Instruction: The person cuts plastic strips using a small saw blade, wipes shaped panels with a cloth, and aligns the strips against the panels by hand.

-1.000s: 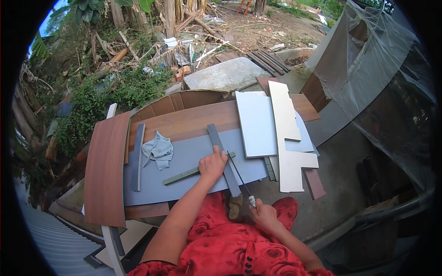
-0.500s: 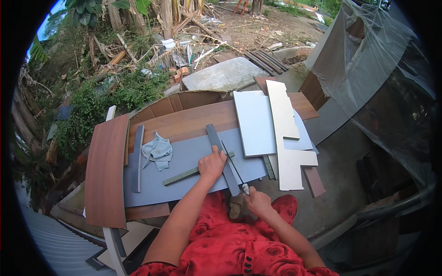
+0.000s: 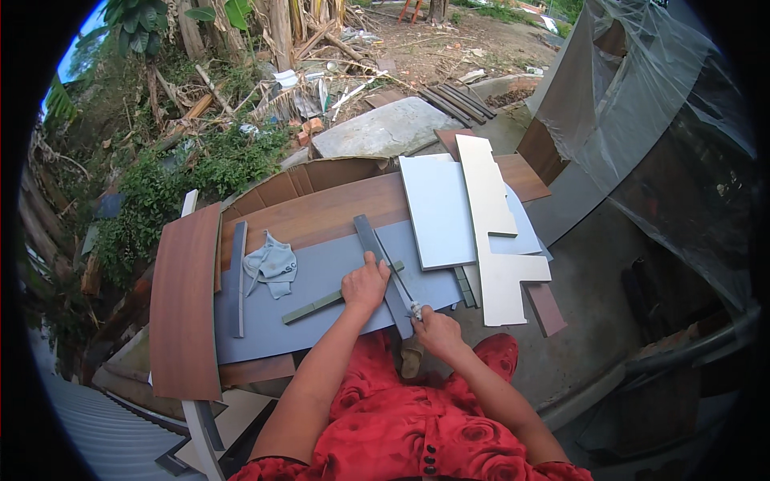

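Observation:
My left hand [image 3: 366, 284] is closed over a dark grey bar [image 3: 367, 232] and presses it down where it crosses a narrow green strip [image 3: 313, 308]. Both lie on a blue-grey board [image 3: 265, 325]. In my right hand [image 3: 440, 333] is the pale, wrapped-looking handle of a thin hand saw [image 3: 394, 266]. Its dark, narrow blade points away from me, close along the bar's right side and over the green strip near its right end. Whether the blade has cut into the strip is too small to tell.
A crumpled grey-blue cloth [image 3: 271, 263] and another grey bar [image 3: 239, 280] lie left of my hands. A brown wood-grain panel [image 3: 186, 305] overhangs the left end. White panels [image 3: 437, 212] and a notched cream board [image 3: 489, 220] are stacked at right. Plastic sheeting [image 3: 613, 104] hangs beyond.
My right hand has pushed the saw forward, away from me, along the bar. My left hand stays on the bar. The whole view has shifted slightly.

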Demonstrator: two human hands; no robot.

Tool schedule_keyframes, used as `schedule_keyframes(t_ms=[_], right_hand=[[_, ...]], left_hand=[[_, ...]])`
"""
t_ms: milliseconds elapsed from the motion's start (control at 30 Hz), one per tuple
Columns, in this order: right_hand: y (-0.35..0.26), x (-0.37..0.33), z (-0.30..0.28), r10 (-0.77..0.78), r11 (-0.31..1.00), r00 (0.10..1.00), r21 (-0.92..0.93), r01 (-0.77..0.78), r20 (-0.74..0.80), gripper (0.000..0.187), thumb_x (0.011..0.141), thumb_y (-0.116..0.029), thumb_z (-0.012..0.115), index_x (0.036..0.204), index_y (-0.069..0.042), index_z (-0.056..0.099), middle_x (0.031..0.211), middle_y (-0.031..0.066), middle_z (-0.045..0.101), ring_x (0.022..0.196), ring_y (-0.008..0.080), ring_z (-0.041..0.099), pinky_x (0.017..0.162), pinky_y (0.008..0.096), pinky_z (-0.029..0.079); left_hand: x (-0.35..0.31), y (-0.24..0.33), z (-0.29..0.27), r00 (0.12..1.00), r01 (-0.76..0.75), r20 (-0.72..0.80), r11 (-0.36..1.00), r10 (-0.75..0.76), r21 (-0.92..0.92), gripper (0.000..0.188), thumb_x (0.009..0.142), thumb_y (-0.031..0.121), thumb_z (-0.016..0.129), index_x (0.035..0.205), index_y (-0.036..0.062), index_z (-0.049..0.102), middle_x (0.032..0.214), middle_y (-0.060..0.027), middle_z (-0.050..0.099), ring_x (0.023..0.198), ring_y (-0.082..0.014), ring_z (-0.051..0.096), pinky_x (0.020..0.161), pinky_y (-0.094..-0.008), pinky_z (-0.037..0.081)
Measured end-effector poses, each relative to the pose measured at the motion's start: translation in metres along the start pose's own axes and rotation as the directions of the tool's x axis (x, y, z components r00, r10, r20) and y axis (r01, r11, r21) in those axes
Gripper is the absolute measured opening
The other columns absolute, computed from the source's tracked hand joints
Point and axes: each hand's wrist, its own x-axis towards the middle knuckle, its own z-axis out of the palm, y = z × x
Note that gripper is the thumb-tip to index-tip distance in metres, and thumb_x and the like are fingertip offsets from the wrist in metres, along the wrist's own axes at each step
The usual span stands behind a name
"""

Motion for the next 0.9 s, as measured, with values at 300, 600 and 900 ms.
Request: schedule_keyframes(t_ms=[300, 600, 900], right_hand=[[0.015, -0.061, -0.011, 0.076, 0.997, 0.994, -0.015, -0.075, 0.081, 0.032, 0.086, -0.034, 0.049, 0.088, -0.002, 0.046, 0.07, 0.0247, 0.06, 0.071, 0.044, 0.059, 0.064, 0.0535, 0.044], [0.0, 0.002, 0.001, -0.01, 1.0, 1.0, -0.006, 0.01, -0.021, 0.033, 0.086, -0.033, 0.049, 0.089, 0.0, 0.049, 0.07, 0.0242, 0.06, 0.07, 0.0432, 0.059, 0.064, 0.0526, 0.045], [0.014, -0.061, -0.01, 0.072, 0.997, 0.995, -0.035, -0.07, 0.072, 0.033, 0.086, -0.035, 0.049, 0.089, -0.002, 0.045, 0.07, 0.0243, 0.06, 0.071, 0.0435, 0.059, 0.063, 0.0525, 0.044]], left_hand=[[-0.001, -0.001, -0.001, 0.999, -0.028, 0.02, 1.0, 0.028, 0.014, 0.032, 0.089, 0.036, 0.041, 0.096, 0.0038, 0.04, 0.062, -0.0185, 0.061, 0.061, -0.0367, 0.063, 0.058, -0.0481, 0.049], [0.001, -0.001, 0.001, 1.0, -0.001, 0.007, 1.0, 0.001, -0.005, 0.031, 0.089, 0.035, 0.041, 0.094, 0.0045, 0.04, 0.063, -0.0188, 0.062, 0.061, -0.0367, 0.063, 0.059, -0.048, 0.049], [0.001, -0.005, 0.003, 0.999, -0.036, 0.013, 0.999, 0.036, -0.001, 0.033, 0.089, 0.035, 0.042, 0.097, 0.0031, 0.041, 0.061, -0.0174, 0.061, 0.058, -0.0361, 0.062, 0.058, -0.0483, 0.049]])
